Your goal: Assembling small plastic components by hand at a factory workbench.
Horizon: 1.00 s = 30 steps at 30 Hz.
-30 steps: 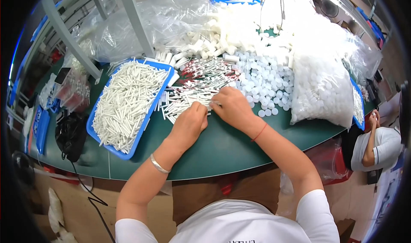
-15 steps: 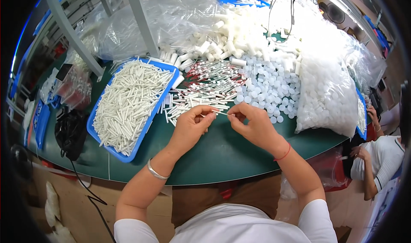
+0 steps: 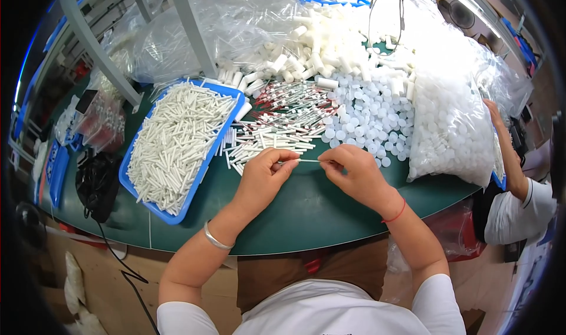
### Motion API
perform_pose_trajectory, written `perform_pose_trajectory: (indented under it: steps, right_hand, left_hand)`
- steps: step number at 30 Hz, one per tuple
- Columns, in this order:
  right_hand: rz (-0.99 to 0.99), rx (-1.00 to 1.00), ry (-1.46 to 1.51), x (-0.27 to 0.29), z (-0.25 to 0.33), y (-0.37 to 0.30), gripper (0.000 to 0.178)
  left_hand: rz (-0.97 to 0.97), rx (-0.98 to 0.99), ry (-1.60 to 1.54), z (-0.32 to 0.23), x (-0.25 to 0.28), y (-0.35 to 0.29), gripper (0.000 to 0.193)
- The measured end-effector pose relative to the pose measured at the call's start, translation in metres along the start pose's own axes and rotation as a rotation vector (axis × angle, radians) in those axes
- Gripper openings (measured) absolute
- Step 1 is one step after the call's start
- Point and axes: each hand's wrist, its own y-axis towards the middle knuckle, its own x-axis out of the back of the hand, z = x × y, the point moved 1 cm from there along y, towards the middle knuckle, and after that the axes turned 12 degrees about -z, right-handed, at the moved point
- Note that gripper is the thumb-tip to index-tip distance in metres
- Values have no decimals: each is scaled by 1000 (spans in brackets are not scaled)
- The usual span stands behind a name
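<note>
A thin white stick [image 3: 309, 160] is stretched level between my two hands, above the green table [image 3: 306, 211]. Its left end is pinched between the thumb and fingers of my left hand [image 3: 264, 174]. Closed on the other end is my right hand [image 3: 355, 173]; both tips of the stick are hidden by fingers. Just beyond my left hand lies a loose heap of white sticks [image 3: 274, 139], with red-and-white thin pieces [image 3: 289, 102] behind it. Translucent round caps [image 3: 371, 120] spread out beyond my right hand.
On the left, a blue tray [image 3: 199, 179] holds many white sticks. White foam-like cylinders [image 3: 318, 58] are piled at the back. A clear bag of round caps [image 3: 451, 137] stands to the right. Grey metal posts [image 3: 191, 28] rise at the back left. Another person's arm [image 3: 508, 149] reaches in at right.
My hands have moved slightly apart, the right one rightward, so more of the white stick shows. At the right, the other person's arm has reached up toward the bag.
</note>
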Motion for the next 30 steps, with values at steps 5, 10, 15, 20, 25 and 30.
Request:
perform_pose_trajectory:
  steps: [5,10,15,20,25,30]
  right_hand:
    - [15,366,-221,-8,3,-13,14]
    - [-15,206,-183,-11,-2,-32,16]
    - [-51,118,-252,7,-15,-43,15]
    - [-297,73,-246,37,-16,-34,11]
    - [-390,-430,209,40,-23,-37,8]
    - [-340,-600,733,44,-27,-35,12]
  left_hand:
    - [47,-288,296,-11,-12,-11,12]
    - [82,-379,299,-9,-21,-11,11]
    - [206,-455,262,-24,-40,1,8]
    - [101,-597,470,-17,-70,40,18]
    - [133,-739,692,10,-82,51,23]
    - [220,-140,210,-18,-71,32,28]
